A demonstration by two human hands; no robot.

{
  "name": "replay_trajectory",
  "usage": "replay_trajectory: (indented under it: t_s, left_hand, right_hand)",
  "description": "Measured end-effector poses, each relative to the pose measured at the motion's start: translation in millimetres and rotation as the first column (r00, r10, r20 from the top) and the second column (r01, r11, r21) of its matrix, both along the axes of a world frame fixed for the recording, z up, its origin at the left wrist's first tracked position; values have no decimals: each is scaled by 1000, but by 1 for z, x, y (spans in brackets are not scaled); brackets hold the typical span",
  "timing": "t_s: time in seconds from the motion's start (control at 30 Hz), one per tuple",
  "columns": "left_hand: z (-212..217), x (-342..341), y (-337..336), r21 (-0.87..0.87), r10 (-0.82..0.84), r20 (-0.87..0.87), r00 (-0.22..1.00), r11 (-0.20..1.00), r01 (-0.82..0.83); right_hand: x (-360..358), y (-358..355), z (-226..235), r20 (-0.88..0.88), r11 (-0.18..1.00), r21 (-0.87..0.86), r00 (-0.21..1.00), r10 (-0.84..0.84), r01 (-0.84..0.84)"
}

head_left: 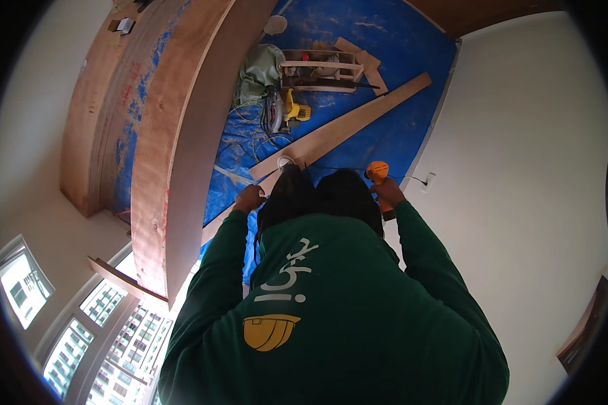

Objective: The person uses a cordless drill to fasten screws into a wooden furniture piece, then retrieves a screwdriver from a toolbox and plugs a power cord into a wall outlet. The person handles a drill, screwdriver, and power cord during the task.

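My right hand [389, 192] is wrapped round the grip of an orange cordless drill [377, 171], held beside my right leg with its body pointing away from me. On the other side, my left hand [250, 199] is closed beside my left leg. Its fingers curl inward, and whatever they may hold is too small to make out. Under that hand, part of a wooden board [217, 225] shows on the floor. A long wooden plank [358, 121] lies slantwise in front of my feet, with one shoe [286, 161] at its near end.
Blue tarp [412, 128] covers the floor. A yellow circular saw [296, 111], cords, a green bag [260, 67] and a wooden frame [321, 65] lie ahead. Tall plywood panelling [175, 135] rises at left; a white wall with an outlet [428, 182] stands at right.
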State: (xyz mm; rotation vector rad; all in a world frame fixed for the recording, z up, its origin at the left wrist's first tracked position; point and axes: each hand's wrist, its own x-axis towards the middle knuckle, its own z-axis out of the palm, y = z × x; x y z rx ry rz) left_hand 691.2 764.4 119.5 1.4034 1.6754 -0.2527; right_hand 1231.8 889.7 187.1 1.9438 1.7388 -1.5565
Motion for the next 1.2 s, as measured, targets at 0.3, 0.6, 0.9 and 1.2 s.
replay_trajectory:
  t_s: [0.3,0.6,0.9,1.2]
  left_hand:
    - [88,-103,153,409,742,327,585,447,-796]
    - [126,-190,305,595,703,130,699,508,-622]
    - [30,-288,434,760,736,-192,649,530,-376]
    - [8,-259,446,834,861,-327,390,457,-310]
  right_hand:
    - [-35,104,12,84,953,-276,991,-108,127]
    - [-75,194,-64,137,880,-307,898,419,-363]
    - [-87,265,-237,191,742,-121,718,669,-659]
    - [-116,314,-368,285,509,-123,461,841,-852]
